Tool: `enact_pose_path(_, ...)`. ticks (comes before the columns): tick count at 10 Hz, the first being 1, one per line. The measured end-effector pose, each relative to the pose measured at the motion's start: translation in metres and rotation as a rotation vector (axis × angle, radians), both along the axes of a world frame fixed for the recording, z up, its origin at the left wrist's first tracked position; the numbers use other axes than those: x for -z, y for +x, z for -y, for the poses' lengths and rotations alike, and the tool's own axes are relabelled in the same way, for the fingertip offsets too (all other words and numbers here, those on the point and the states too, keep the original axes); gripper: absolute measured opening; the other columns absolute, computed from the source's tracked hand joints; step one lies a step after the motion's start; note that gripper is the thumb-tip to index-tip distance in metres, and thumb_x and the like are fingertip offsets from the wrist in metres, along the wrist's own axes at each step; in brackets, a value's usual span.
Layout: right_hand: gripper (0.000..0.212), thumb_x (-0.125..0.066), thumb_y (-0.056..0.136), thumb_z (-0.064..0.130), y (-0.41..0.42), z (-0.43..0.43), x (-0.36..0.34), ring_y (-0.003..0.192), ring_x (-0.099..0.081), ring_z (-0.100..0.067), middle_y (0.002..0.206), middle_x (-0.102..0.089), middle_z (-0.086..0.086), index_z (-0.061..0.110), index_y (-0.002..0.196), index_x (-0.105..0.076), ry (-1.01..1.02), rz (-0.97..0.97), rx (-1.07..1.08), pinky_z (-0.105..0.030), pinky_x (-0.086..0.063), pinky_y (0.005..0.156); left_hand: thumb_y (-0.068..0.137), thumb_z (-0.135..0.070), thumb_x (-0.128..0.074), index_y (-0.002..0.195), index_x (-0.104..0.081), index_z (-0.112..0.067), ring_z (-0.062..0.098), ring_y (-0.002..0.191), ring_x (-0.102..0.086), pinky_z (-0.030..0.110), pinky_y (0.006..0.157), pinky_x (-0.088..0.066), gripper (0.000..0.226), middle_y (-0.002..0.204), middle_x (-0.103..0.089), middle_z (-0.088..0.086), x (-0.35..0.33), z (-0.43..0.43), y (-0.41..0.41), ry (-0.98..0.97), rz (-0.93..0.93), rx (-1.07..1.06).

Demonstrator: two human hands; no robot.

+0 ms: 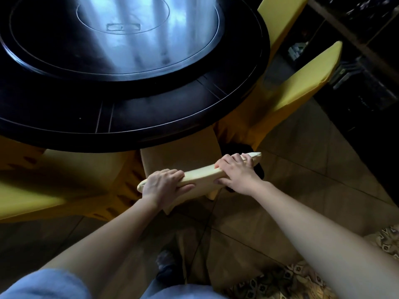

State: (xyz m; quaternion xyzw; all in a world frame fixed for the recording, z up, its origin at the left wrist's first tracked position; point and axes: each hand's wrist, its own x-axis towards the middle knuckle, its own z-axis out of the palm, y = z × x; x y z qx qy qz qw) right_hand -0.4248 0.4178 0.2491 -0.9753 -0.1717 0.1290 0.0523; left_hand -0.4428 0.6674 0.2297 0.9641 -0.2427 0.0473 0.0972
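dark table [151, 117] beyond | chair back [201, 173] clasped under left grip [164, 186]; right grip [235, 173]

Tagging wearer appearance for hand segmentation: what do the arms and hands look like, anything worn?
Left hand and right hand are bare: no gloves, rings or watch visible. Both forearms are uncovered. A light blue sleeve shows on the left upper arm, at the frame's bottom edge.

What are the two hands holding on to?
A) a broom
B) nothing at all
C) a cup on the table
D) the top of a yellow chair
D: the left hand and the right hand both grip the top edge of the yellow chair, which stands at the round table.
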Motion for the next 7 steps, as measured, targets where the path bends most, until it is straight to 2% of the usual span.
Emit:
enact_pose_path(2,0.040,-0.048,0.090,0.050,-0.003,-0.007,-0.010,0.124,-0.034,-0.025,0.131,-0.042,0.000,0.031,0.125,-0.042,-0.062,-0.057,0.037,-0.051,-0.009,0.111,0.083,-0.071,-0.032,0.085,-0.059,-0.026,0.014,0.076,-0.062,0.026,0.052,-0.034,0.052,0.080,-0.064,-0.008,0.006,-0.001,0.001,0.009,-0.025,0.000)
enact_pose_path(4,0.044,-0.046,0.094,0.043,-0.027,-0.027,-0.019,0.132,-0.029,-0.026,0.136,-0.040,-0.006,0.024,0.133,-0.038,-0.097,-0.017,0.158,-0.054,-0.003,0.114,0.084,-0.070,-0.034,0.092,-0.055,-0.028,0.016,0.088,-0.061,0.031,0.062,-0.041,0.048,0.092,-0.063,-0.007,0.002,-0.003,0.003,-0.003,-0.153,0.005)
enact_pose_path(5,0.038,-0.048,0.094,0.038,-0.033,-0.038,-0.029,0.128,-0.036,-0.026,0.130,-0.044,-0.006,0.021,0.128,-0.043,-0.129,-0.034,0.216,-0.054,-0.011,0.114,0.086,-0.065,-0.039,0.098,-0.053,-0.028,0.017,0.093,-0.059,0.031,0.066,-0.042,0.042,0.099,-0.062,-0.005,-0.005,-0.005,0.004,0.015,-0.285,0.030)
enact_pose_path(6,0.037,-0.050,0.094,0.037,-0.027,-0.049,-0.043,0.123,-0.043,-0.025,0.126,-0.049,-0.005,0.020,0.127,-0.048,-0.104,-0.077,0.249,-0.050,-0.020,0.112,0.089,-0.058,-0.039,0.113,-0.051,-0.028,0.018,0.108,-0.056,0.034,0.080,-0.042,0.040,0.116,-0.059,-0.003,-0.010,-0.014,0.010,-0.006,-0.463,0.066)
enact_pose_path(7,0.046,-0.044,0.096,0.041,-0.020,-0.069,-0.058,0.136,-0.033,-0.022,0.143,-0.042,-0.003,0.021,0.138,-0.041,-0.010,-0.083,0.241,-0.051,-0.011,0.116,0.092,-0.057,-0.036,0.143,-0.029,-0.026,0.015,0.141,-0.021,0.041,0.111,-0.018,0.060,0.152,-0.030,-0.004,-0.025,-0.030,0.017,-0.059,-0.481,0.053)
